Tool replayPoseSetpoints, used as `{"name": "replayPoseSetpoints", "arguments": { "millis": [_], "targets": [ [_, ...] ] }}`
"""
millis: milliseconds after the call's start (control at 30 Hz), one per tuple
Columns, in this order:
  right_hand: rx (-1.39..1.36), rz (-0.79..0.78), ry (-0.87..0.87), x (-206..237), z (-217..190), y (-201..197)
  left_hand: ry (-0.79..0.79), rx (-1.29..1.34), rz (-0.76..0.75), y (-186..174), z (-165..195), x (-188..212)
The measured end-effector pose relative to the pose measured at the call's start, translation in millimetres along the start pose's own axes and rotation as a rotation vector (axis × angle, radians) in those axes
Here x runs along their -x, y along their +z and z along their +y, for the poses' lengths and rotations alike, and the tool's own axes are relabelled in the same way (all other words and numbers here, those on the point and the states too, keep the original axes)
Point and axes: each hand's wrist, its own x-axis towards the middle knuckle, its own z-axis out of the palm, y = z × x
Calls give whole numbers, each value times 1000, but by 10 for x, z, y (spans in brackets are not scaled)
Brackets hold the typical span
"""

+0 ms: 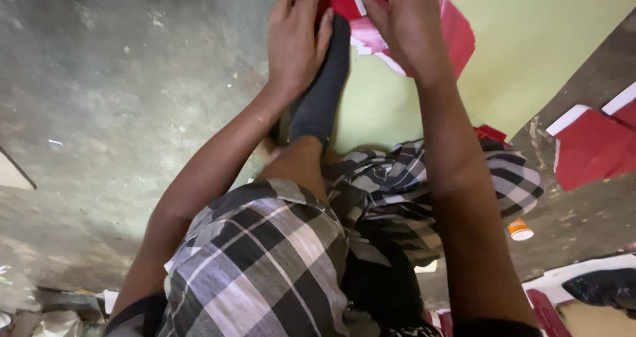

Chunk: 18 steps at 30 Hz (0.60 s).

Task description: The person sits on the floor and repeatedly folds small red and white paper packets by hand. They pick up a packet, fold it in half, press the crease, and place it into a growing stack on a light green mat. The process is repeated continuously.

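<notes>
I look down at my own legs in plaid shorts, sitting on a grey concrete floor. My left hand [297, 36] lies flat, fingers together, pressing beside my dark-socked foot [322, 92] at the edge of a pale green sheet [530, 46]. My right hand [407, 26] bends over a red and white sheet piece [457, 32] that rests on the green sheet; its fingers press on the piece, and whether they grip it is hidden. The sock lies between my two hands.
More red sheet pieces with white edges [593, 145] lie on the floor at the right. A small orange and white cap or tube [520, 230] sits by my right knee. A dark bag [606, 287] and scraps lie at the lower right.
</notes>
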Motion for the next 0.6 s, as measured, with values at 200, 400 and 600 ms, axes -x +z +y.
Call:
{"name": "replayPoseSetpoints", "arguments": {
  "millis": [200, 400, 600],
  "targets": [
    [-32, 73, 57, -54, -12, 81, 52, -110, -2, -10, 32, -44],
    [41, 105, 56, -17, -128, 190, 145, -195, -16, -8, 32, -40],
    [626, 57, 33, 361, -354, 329, 211, -375, -97, -11, 62, -98]
  ]
}}
